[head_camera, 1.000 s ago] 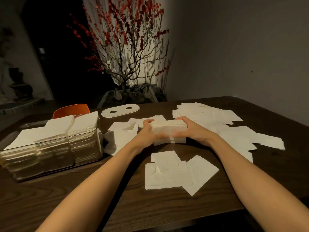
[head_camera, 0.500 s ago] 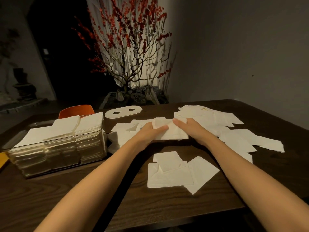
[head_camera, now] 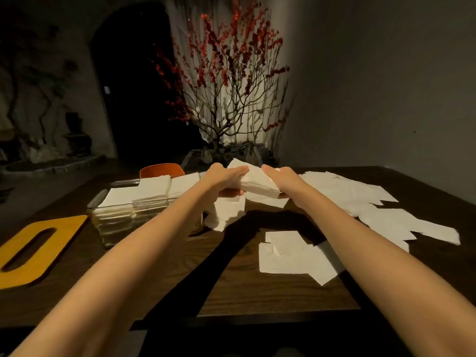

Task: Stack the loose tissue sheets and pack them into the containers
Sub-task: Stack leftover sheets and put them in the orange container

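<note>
With both hands, left hand [head_camera: 226, 177] and right hand [head_camera: 280, 180], gripping the tissue stack [head_camera: 258, 185], keep its edges squared while carrying it to the clear container [head_camera: 123, 215] near the desk's left edge.

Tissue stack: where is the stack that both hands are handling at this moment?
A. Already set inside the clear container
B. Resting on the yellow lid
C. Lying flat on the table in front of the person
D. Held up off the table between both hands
D: the left hand and right hand grip the tissue stack from either side, raised above the table, to the right of the clear container.
</note>
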Tool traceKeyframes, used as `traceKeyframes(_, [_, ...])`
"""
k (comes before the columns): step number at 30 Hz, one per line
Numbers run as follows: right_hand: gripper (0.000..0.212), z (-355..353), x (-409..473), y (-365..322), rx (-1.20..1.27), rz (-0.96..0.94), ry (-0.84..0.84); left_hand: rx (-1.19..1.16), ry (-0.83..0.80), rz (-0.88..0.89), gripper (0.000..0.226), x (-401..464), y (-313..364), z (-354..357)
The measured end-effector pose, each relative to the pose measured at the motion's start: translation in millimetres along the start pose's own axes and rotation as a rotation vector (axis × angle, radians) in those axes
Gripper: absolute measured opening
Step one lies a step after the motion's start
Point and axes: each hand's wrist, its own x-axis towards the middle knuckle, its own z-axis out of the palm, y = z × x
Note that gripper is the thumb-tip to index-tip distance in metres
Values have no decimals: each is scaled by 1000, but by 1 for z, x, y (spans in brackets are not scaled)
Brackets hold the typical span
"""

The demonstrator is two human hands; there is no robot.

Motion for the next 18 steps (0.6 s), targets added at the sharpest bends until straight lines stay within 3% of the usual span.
traceKeyframes(6, [33, 37, -13, -35, 20, -110, -96, 57, 111, -35, 38, -12, -6, -58])
traceKeyframes(9, [34, 58, -18, -49, 14, -153, -133, 175, 166, -38, 34, -20, -15, -83])
traceKeyframes(18, [47, 117, -23, -94, -62, -299, -252, -32, 285, -32, 39, -16, -44, -150])
